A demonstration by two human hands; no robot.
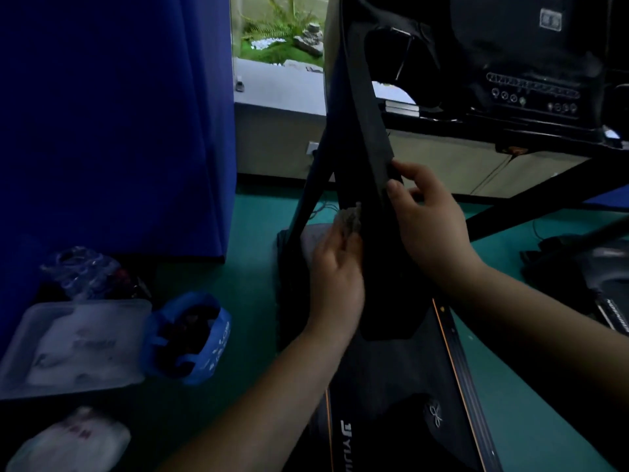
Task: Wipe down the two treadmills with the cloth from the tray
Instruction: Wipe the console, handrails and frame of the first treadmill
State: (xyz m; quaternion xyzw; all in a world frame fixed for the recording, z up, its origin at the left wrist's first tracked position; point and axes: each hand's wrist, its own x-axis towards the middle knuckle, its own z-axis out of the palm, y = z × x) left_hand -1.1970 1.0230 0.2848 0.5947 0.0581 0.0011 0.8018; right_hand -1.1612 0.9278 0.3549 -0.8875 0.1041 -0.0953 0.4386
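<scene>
Left hand: the left hand (335,277) has its grip closed around a crumpled greyish cloth (349,218) and presses it on the left side of the upright post (367,131)
Right hand: the right hand (432,219) holds the same post from the right, a little higher, with the thumb and forefinger curled on its edge
Cloth: it is between the left fingers and the post, low on the post, only a small part shows
Treadmill: the black treadmill (391,386) stands in the middle, its base has an orange line, and the dark console (527,63) is at the top right
Second treadmill: the second treadmill (606,294) is partly seen at the right edge, well apart from both hands
Tray: a pale tray (20,338) lies on the green floor (245,253) at the left, with white packets inside
Other things: a blue bag (211,349) is just beside the tray, and a blue curtain (119,114) hangs behind
</scene>
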